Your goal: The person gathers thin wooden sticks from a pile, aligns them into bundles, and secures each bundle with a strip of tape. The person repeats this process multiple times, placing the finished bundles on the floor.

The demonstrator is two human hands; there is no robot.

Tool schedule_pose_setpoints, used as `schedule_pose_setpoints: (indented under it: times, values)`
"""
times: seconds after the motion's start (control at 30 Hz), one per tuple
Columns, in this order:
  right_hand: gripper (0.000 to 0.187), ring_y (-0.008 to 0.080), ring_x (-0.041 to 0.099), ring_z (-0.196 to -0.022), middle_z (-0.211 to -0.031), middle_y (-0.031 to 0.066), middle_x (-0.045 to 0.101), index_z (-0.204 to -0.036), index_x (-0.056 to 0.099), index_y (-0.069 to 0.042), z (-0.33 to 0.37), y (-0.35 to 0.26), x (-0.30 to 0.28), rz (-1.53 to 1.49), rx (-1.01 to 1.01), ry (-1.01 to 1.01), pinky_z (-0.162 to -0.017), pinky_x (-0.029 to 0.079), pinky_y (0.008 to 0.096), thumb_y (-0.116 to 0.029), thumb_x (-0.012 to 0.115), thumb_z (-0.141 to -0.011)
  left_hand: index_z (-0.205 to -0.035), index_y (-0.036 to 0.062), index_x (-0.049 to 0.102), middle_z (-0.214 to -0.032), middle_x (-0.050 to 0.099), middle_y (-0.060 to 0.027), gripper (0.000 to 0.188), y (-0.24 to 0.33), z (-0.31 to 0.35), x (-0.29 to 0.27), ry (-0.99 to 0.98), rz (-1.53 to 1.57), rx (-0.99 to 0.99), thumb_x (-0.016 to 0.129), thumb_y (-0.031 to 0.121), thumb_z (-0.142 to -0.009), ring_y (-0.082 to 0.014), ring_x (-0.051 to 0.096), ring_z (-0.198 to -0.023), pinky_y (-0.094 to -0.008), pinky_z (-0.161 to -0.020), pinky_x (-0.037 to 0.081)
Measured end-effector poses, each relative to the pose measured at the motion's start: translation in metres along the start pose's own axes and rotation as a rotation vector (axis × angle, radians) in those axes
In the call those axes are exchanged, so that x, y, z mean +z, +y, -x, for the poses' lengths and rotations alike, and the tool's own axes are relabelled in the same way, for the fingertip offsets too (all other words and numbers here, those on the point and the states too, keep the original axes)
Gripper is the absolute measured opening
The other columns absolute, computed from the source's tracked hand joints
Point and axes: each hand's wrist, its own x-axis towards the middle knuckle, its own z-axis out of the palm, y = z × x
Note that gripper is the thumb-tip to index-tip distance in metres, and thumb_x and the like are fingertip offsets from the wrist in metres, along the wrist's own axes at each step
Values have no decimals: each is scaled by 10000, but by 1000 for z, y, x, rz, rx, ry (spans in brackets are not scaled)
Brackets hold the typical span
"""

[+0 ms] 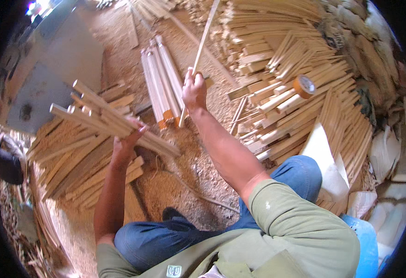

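My left hand (130,137) is closed around a bundle of several wooden sticks (96,105), which slants from upper left to lower right over a stack of wood. Farther forward, my right hand (194,92) grips one long thin wooden stick (206,31). That stick stands tilted, its upper end leaning right and its lower end coming out below the fist. Just left of my right hand lie bundled wooden sticks (159,83) on the dusty floor, with orange tape (167,116) at their near end.
A roll of tape (304,86) rests on the big pile of wooden sticks (286,125) at right. White sheets (324,157) lie on its near side. At left, a grey panel (50,76) stands behind another wood stack (80,173). A cord (203,198) crosses the sawdust before my legs.
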Motion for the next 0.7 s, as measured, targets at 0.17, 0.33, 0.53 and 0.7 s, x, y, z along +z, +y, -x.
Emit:
schedule_pose_setpoints:
  times: [0.17,0.33,0.53,0.7]
  values:
    - [482,507,724,-1017,-1052,346,736,-1113,666,93,-176,-45,-91,340,98,485,-896,571,566,-333,442,-1129,-984,104,647,-1028,650,-35,197,2,2,3,-68,-46,115,800,6,-907,-178,645,-1040,-372,-964,526]
    - [286,317,796,-982,-1043,195,798,-1094,756,-40,-279,-8,-212,473,291,521,-815,630,438,-273,718,-932,-950,86,632,-1006,635,-38,196,6,9,9,-44,30,17,787,-11,-881,-187,641,-1029,-377,-961,510]
    - [358,353,794,-1026,-1181,188,787,-1294,663,-54,-314,20,-294,614,421,444,-839,650,449,-166,704,-957,-950,75,642,-1009,628,-52,171,7,2,13,-23,-36,79,771,-14,-881,-197,646,-1004,-384,-966,539]
    - [337,386,788,-1072,-1190,253,778,-1224,700,-38,-313,22,-321,522,409,374,-866,661,463,-69,692,-889,-950,64,642,-1015,624,-59,161,8,0,17,-30,-1,71,760,-22,-883,-201,650,-1015,-393,-970,554]
